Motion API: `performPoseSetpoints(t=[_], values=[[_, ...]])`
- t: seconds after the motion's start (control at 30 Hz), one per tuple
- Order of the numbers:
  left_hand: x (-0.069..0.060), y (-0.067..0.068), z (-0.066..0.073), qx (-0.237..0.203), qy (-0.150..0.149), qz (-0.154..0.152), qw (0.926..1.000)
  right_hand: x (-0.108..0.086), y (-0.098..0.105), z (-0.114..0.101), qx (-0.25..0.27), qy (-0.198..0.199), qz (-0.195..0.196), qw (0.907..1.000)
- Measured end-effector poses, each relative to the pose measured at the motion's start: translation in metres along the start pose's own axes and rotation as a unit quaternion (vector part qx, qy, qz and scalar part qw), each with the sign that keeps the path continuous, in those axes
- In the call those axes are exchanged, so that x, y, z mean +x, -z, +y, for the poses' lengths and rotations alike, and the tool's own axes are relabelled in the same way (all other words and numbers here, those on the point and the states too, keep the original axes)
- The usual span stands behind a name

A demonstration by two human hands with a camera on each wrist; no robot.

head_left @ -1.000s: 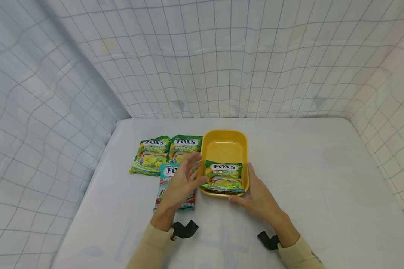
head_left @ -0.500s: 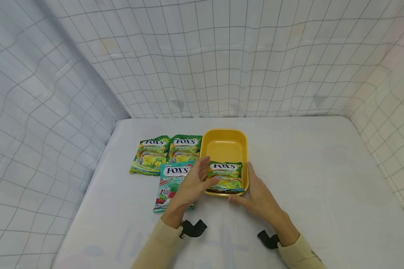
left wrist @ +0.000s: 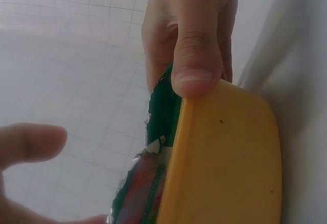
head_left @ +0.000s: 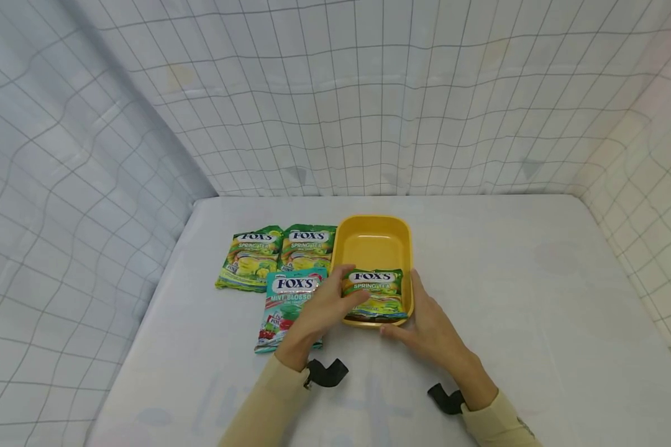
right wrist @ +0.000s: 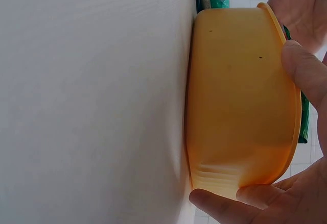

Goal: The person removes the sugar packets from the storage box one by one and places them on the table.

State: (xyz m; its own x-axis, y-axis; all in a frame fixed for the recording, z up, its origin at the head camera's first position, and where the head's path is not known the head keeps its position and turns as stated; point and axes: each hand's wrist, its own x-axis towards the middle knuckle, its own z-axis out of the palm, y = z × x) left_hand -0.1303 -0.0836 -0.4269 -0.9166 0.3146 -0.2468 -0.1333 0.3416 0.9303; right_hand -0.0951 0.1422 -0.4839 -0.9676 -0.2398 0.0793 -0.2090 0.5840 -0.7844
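A yellow plastic tray (head_left: 371,248) stands on the table in the head view. One green Fox's Spring Tea candy bag (head_left: 381,287) lies in its near half. My right hand (head_left: 433,326) holds the tray's near right corner, thumb at the near rim and fingers along the side, as the right wrist view also shows. Over the tray's left rim, my left hand (head_left: 327,308) has its fingers and thumb extended at the bag. In the left wrist view its thumb (left wrist: 36,141) is apart from the bag; part of the hand is out of frame.
Two more Spring Tea candy bags (head_left: 253,257) (head_left: 307,247) lie left of the tray. Nearer, a teal Mint Blossom bag (head_left: 285,310) lies partly behind the left hand. White gridded curtains (head_left: 369,124) surround the white table (head_left: 537,298).
My left hand has moved right, from beside the tray to over its left rim and the bag, uncovering more of the Mint Blossom bag. The right hand and the tray stay in place.
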Motion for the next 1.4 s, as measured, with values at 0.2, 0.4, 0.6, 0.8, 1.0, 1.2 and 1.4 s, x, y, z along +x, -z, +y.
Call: performPoseSetpoints(t=[0.2,0.4,0.6,0.8,1.0,1.2,1.4], values=[[0.007,-0.004,0.003,0.022,0.034,-0.002,0.9992,-0.001,-0.001,0.001,-0.003,-0.007,0.0,1.0],[0.014,-0.007,0.003,0.015,0.05,0.0,0.9986,-0.001,0.001,-0.002,-0.009,-0.021,-0.006,0.9997],[0.021,-0.011,0.0,0.003,0.056,0.037,0.9977,-0.002,0.002,-0.003,-0.011,-0.02,-0.006,0.9997],[0.026,-0.014,0.001,-0.024,0.061,0.061,0.9959,-0.002,0.002,-0.002,-0.015,-0.013,-0.005,0.9998],[0.027,-0.016,0.004,-0.038,0.083,0.049,0.9947,-0.001,0.001,-0.001,-0.01,-0.006,-0.005,0.9999],[0.029,-0.016,0.002,-0.073,0.088,0.048,0.9923,-0.001,0.0,-0.001,-0.015,-0.004,-0.007,0.9999],[0.031,-0.016,0.002,-0.107,0.065,0.07,0.9896,-0.001,0.001,-0.001,-0.01,-0.002,-0.003,0.9999]])
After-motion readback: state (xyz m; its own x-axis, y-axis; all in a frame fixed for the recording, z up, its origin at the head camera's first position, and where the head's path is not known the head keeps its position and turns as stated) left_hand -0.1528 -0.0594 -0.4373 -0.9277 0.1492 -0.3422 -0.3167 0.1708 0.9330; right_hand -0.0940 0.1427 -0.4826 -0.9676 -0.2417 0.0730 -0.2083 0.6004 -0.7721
